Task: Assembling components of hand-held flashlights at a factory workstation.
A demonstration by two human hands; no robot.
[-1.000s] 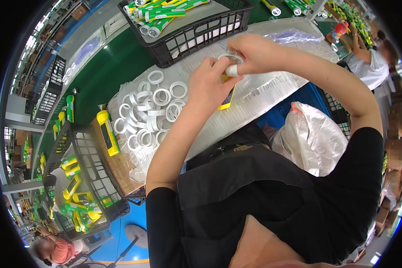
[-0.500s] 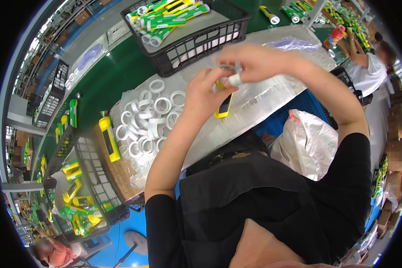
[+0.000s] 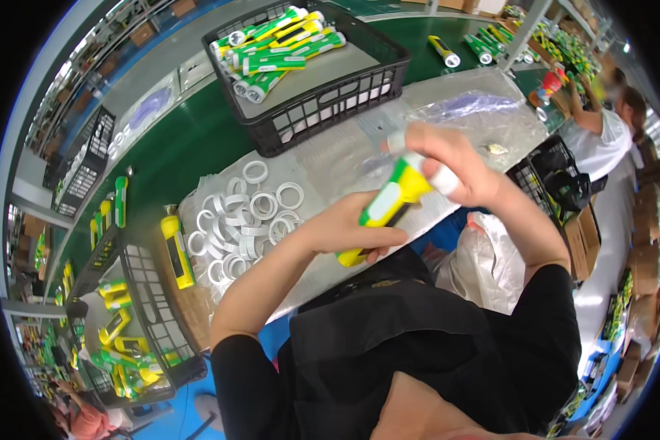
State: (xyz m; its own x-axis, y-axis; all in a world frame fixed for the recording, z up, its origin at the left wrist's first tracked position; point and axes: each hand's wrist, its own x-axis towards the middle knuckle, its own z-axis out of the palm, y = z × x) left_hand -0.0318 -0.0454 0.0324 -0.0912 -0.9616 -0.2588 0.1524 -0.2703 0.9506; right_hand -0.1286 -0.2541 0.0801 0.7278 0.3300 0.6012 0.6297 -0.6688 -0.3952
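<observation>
A green and yellow flashlight (image 3: 383, 204) is tilted in front of me over the table, its wide head up and to the right. My left hand (image 3: 342, 222) is closed around its body, thumb across the near side. At the head end, my right hand (image 3: 460, 163) curls its fingers over the white rim, slightly blurred; white covers sit on some of its fingertips. A pile of loose white rings (image 3: 235, 220) lies left of my hands on the plastic-covered tabletop. Beyond it another yellow flashlight (image 3: 176, 251) lies by itself.
A black crate (image 3: 323, 110) holding several flashlights stands at the back. Another crate (image 3: 158, 293) with flashlight bodies is at the lower left. Clear plastic film (image 3: 469, 106) lies at the back right. A white sack (image 3: 484, 257) is below the table edge; a co-worker (image 3: 609, 132) sits far right.
The flashlight has been lifted off the tabletop and drawn nearer to me, its body now in my left hand. My right hand has moved right and down, to the flashlight's head.
</observation>
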